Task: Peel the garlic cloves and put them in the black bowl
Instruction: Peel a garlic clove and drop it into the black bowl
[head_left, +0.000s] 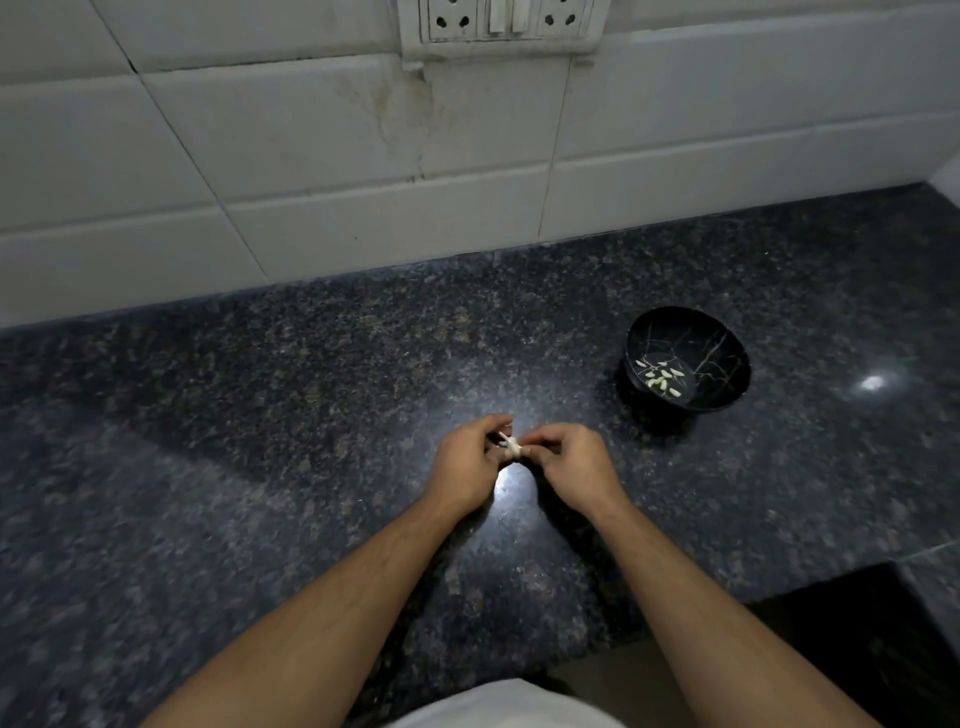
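Observation:
My left hand and my right hand meet over the middle of the dark granite counter. Between their fingertips they pinch a small pale piece of garlic with papery skin. Most of it is hidden by my fingers. The black bowl stands on the counter to the right and a little farther back, apart from my hands. Several peeled pale garlic cloves lie in its bottom.
A white tiled wall rises behind the counter, with a socket and switch panel at the top. The counter ends in a step at the near right. A bright light reflection sits on the counter below my hands.

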